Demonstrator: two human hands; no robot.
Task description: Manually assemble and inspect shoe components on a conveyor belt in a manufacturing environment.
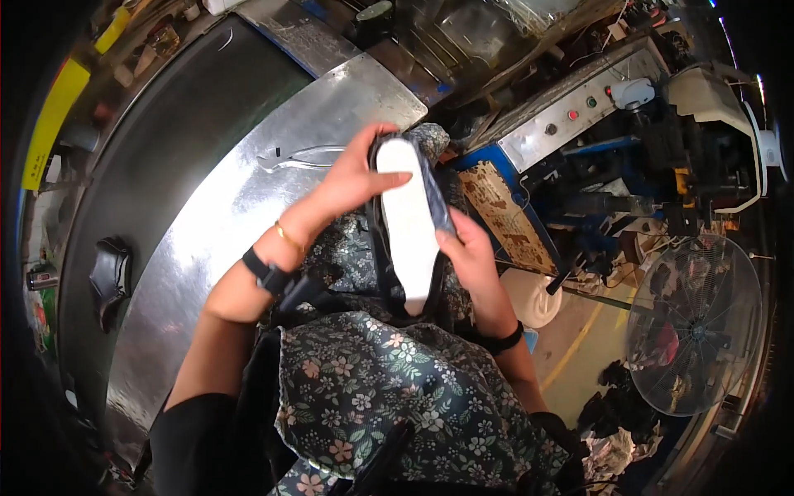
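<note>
Both hands hold a black shoe upper [432, 194] over my lap, its white sole-shaped bottom [405, 227] facing up. My left hand [356, 178] is closed round the far end, the thumb lying across the white face. At the right side, my right hand [467, 248] pinches the dark edge between thumb and fingers. Just left of my left hand, silver pliers [302, 157] lie on the metal table. Beneath the shoe upper is a dark floral apron [397, 372].
A curved metal tabletop [207, 215] runs along my left. Beyond it, a dark belt [165, 140] carries another black shoe upper [110, 277]. To the right stand a machine with a button panel [579, 112] and a large caged fan [695, 326]. A white container [529, 298] sits below the machine.
</note>
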